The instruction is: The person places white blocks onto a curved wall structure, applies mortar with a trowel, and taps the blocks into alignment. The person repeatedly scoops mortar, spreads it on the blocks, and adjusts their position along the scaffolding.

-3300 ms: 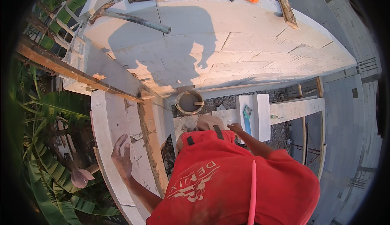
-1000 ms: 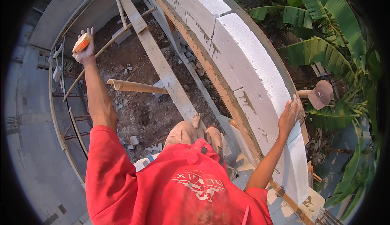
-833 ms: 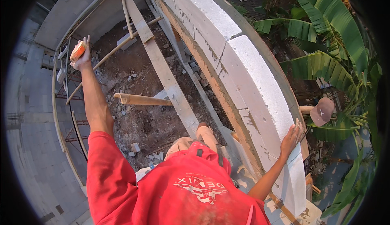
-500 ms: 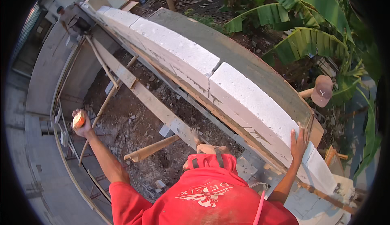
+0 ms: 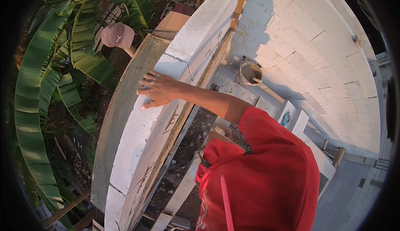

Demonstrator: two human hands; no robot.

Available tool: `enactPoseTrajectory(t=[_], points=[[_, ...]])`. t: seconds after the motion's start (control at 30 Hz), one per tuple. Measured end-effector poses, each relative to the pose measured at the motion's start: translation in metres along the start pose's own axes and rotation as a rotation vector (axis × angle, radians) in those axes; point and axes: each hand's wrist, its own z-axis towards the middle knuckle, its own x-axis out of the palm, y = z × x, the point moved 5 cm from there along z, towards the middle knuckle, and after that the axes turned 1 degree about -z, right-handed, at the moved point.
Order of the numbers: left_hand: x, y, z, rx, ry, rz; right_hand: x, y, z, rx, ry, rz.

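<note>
Beside green leaves [image 5: 35, 118], dark-jointed white blocks [image 5: 131, 147] bear the right hand [image 5: 158, 89], grip wide; the left hand's I can't tell.

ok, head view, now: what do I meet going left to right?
Long green leaf, cap, right hand on top of the white wall, pink strap, bucket, teal tool.

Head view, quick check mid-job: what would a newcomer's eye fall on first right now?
Probably the vivid red shirt filling the lower right. Next, the right hand, spread on top of the white block wall left of centre. Then perhaps the pinkish cap at upper left, near large green leaves.
</note>
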Motion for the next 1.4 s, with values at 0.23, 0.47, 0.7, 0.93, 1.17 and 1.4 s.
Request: enactPoseTrajectory(t=[0.23,0.47,0.7,0.93,1.17,1.4], points=[[0.209,-0.125,-0.002,-0.332,0.733,-1.311,0.004,0.003,0.005,-0.062,-0.18,0.156],[0.346,-0.198,-0.055,-0.371,0.746,-1.055,0.007,0.006,0.017,-0.095,-0.243,0.222],[0.43,-0.296,-0.149,-0.534,0.953,-1.412,-0.055,-0.059,-0.064,-0.188,-0.769,0.523],[0.499,-0.51,-0.342,-1.535,1.294,-1.827,0.001,-0.287,-0.362,0.721,-0.939,0.584],[0.487,-0.528,-0.714,-1.469,2.618,-0.556,0.346,-0.304,-0.76,2.354,-1.091,1.208],[0.497,-0.243,-0.875,-1.505,2.199,0.391,0.636,-0.251,-0.981,2.348,-0.084,0.852]])
